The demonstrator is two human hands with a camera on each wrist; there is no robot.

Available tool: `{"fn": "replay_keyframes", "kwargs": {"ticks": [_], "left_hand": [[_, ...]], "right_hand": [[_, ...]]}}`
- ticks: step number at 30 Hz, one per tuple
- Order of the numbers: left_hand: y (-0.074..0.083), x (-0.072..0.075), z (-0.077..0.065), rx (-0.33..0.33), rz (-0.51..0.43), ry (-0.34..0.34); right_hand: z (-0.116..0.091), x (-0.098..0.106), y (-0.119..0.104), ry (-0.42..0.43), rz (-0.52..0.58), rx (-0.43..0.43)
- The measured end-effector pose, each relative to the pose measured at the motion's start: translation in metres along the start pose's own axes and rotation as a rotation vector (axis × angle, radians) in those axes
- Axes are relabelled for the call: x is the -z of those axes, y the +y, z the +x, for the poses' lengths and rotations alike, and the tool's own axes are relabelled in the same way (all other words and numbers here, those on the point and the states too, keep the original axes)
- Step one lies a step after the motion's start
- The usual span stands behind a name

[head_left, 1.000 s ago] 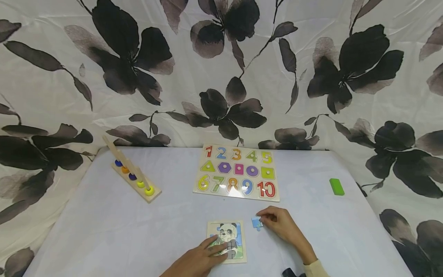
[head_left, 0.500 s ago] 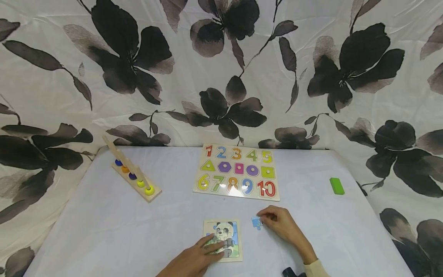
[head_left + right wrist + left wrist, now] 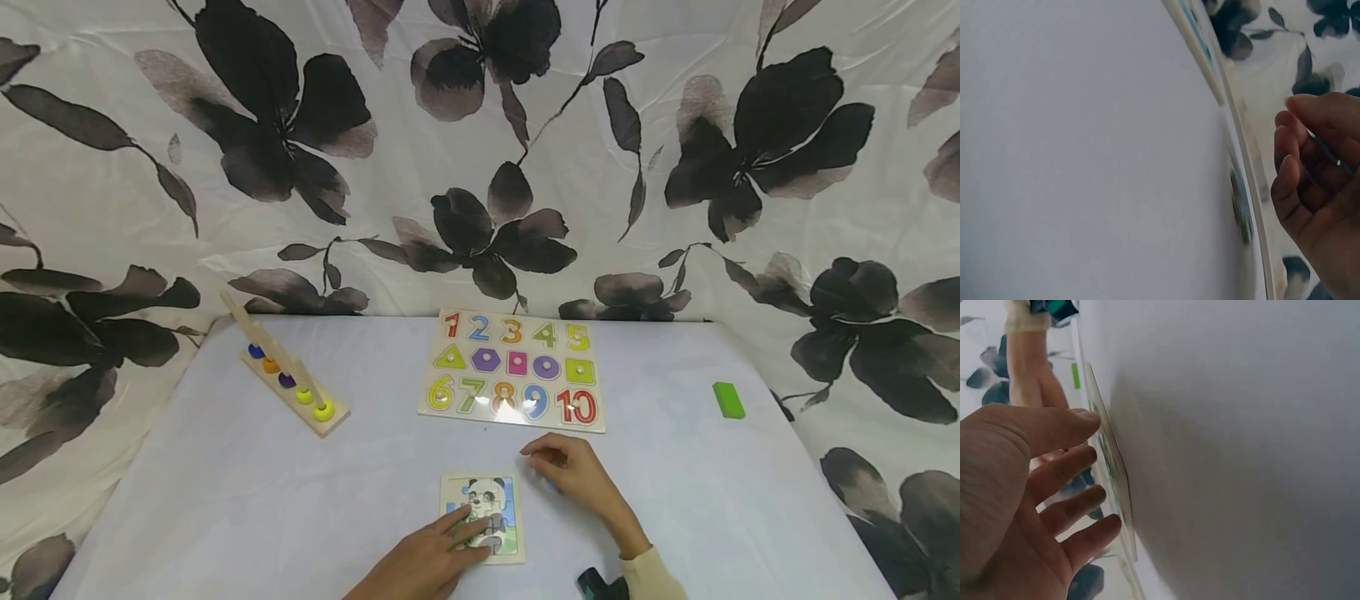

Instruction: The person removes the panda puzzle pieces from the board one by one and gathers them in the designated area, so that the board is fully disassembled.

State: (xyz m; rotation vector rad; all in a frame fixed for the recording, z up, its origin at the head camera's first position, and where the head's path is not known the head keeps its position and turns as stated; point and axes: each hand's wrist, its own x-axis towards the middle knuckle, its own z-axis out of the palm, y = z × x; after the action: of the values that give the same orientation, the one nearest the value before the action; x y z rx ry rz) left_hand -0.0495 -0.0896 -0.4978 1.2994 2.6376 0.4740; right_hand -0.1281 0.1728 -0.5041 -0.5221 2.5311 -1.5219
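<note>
My left hand (image 3: 427,557) rests on the small wooden panda jigsaw puzzle (image 3: 511,508), its spread fingers over the lower left part of the picture. In the left wrist view those straight fingers meet the puzzle's edge (image 3: 1124,494). To the right of the puzzle, my right hand (image 3: 576,473) hovers with loosely bent fingers. A small blue jigsaw piece (image 3: 551,485) peeks out beneath it, mostly hidden. In the right wrist view a blurred small piece (image 3: 1242,209) lies on the white cloth, apart from the fingertips (image 3: 1288,164).
Behind the hands lies a wooden board (image 3: 513,425) of numbers and shapes. A wooden stacker (image 3: 288,383) with coloured rings stands at the left. Far right is a green block (image 3: 728,400). A floral cloth (image 3: 480,150) hangs behind the table.
My right hand has come off the blue piece and moved left and slightly away, over it. Earlier, my left hand slid the panda puzzle slightly left; it stays on it.
</note>
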Motion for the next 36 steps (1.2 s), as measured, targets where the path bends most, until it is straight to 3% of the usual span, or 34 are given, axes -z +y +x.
{"fn": "replay_keyframes", "kwargs": {"ticks": [6, 14, 23, 36], "left_hand": [[0.001, -0.003, 0.004, -0.018, 0.065, 0.008], [-0.001, -0.008, 0.005, -0.051, 0.065, 0.05], [-0.002, -0.008, 0.006, -0.079, 0.093, 0.063], [-0.001, -0.008, 0.006, -0.058, 0.043, 0.077]], "right_hand": [[0.015, -0.027, -0.009, -0.071, 0.011, 0.06], [0.023, -0.051, -0.011, -0.168, 0.0, 0.16], [0.024, -0.059, -0.009, -0.191, -0.135, 0.246], [0.021, -0.062, -0.012, -0.175, -0.238, 0.252]]}}
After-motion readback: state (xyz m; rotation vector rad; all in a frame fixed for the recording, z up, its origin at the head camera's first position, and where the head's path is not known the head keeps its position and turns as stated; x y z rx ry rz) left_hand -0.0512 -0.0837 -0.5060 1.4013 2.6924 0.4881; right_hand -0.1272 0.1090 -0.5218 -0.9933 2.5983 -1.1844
